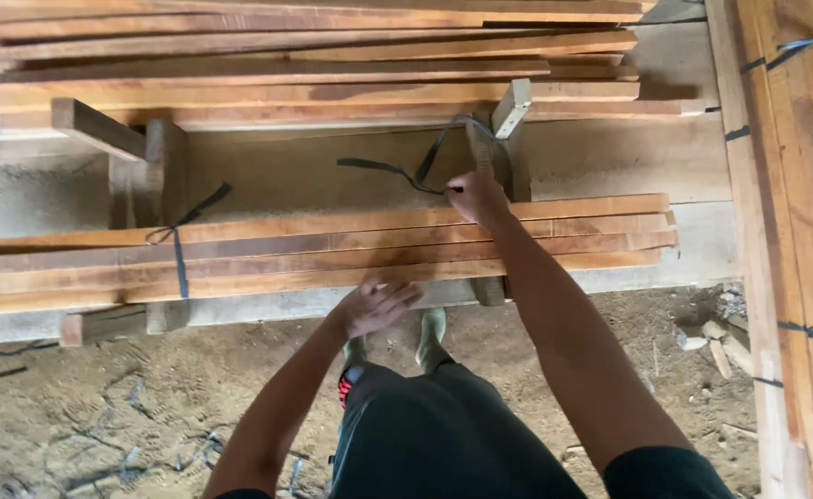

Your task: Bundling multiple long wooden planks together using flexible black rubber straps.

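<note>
Resting across two wooden supports [161, 176], the bundle of thin planks [332, 254] is steadied at its near edge by the left hand [378, 305], fingers spread flat. The dark strap [397, 169] is pinched in the closed right hand [476, 197], just beyond the bundle's far edge.

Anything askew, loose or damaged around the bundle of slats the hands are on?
The dark strap in the right hand lies loose, its free end trailing left, unlike the tied strap on the bundle's left end. The slats sit unevenly stepped at their right ends. The left hand rests on their near edge.
</note>
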